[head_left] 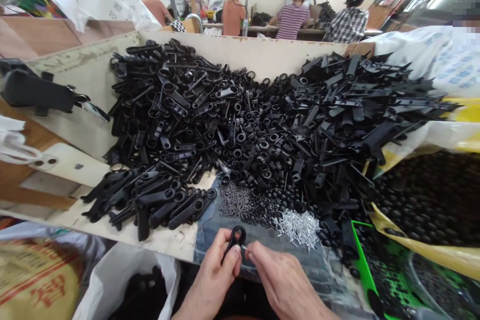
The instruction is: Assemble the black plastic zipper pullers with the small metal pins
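Table (170, 243) under black parts (180, 105) (people (294, 16) beyond)

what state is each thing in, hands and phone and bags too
Left hand: closed around black ringed part
Black ringed part: held, ring end showing
Right hand: pinching a thin pale piece
Phone: lying back side up
White bag: open, dark contents showing
Yellow-edged sack: open, dark balls inside
Green tray: open, small black pieces inside
Silver pins: loose, heaped
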The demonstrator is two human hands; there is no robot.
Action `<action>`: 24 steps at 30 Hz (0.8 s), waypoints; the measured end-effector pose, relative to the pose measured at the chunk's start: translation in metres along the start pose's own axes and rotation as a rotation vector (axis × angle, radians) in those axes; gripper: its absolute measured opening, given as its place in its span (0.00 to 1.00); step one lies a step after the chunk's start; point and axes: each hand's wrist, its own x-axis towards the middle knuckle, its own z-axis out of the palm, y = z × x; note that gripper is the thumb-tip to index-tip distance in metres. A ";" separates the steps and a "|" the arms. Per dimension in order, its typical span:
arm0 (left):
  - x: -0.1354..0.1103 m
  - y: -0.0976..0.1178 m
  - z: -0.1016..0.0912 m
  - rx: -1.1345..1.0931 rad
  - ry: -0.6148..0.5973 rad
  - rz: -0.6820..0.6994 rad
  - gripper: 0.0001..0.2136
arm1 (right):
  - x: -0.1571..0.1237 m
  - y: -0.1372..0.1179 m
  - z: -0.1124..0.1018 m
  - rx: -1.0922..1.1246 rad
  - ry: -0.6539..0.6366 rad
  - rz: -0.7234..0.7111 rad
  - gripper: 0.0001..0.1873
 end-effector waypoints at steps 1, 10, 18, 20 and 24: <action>0.000 -0.001 0.000 -0.001 0.002 0.008 0.17 | 0.001 0.000 0.002 0.005 -0.017 0.010 0.13; 0.001 -0.004 -0.001 0.059 0.000 0.039 0.18 | 0.005 -0.007 -0.003 0.047 -0.114 0.099 0.15; 0.000 0.001 -0.004 0.063 -0.032 0.029 0.17 | 0.005 -0.010 -0.007 0.076 -0.142 0.149 0.18; 0.001 0.001 -0.005 0.046 -0.039 0.043 0.18 | 0.004 -0.009 -0.006 0.084 -0.145 0.149 0.18; 0.004 -0.001 -0.004 0.004 -0.022 0.048 0.20 | 0.005 -0.003 0.001 0.080 -0.107 0.122 0.19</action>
